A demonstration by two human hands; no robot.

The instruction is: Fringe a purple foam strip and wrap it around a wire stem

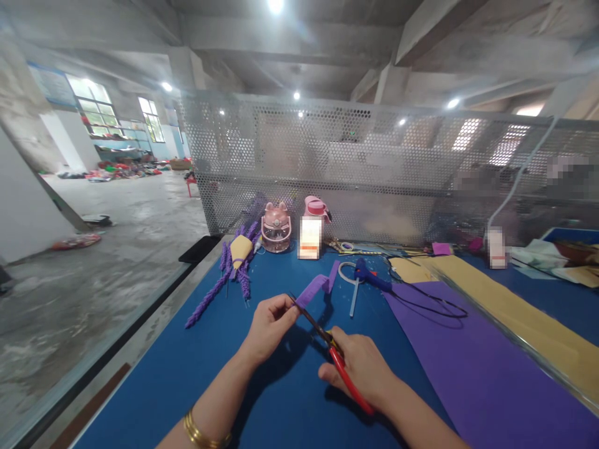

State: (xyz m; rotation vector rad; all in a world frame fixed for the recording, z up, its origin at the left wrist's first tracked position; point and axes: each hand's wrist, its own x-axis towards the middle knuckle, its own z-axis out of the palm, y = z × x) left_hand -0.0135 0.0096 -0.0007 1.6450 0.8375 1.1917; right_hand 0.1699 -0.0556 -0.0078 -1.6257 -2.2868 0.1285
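Note:
My left hand [271, 324] pinches one end of a purple strip [311, 290], which bends away toward the back of the table. In my right hand [360, 362] are scissors [344, 374] with red handles and dark blades. Their blade tips reach up to the strip right beside my left fingertips. Whether the blades are fully closed is hard to see. Just beyond the strip lies a blue glue gun [372, 274] with a pale glue stick [354, 299] near it.
On the blue table [196, 386], a purple sheet [458, 349] and yellow sheets [519, 312] cover the right. Purple braided stems with a yellow wrap [241, 249] lie back left. A pink bear-shaped container [276, 227] stands before the perforated metal screen [374, 156]. A black cable [435, 302] loops across the purple sheet.

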